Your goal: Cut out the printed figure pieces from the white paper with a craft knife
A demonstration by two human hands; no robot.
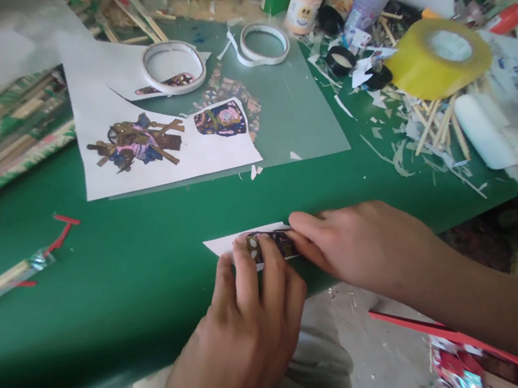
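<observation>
A small white paper piece with a dark printed picture lies at the front edge of the green table. My left hand holds it from the near side, bent fingertips pressed on the print; its thumb is hidden. At the paper's right end, my right hand is closed, thumb and forefinger pinching the edge. Fingers cover part of the print. Beyond the hands lies a larger white sheet with a printed brown-and-pink figure and a dark patterned shape.
Two white tape rolls rest on the sheets behind. At right are a yellow tape roll, wooden sticks, paper scraps and a white corded device. Wrapped sticks lie left; paint jars stand at the back.
</observation>
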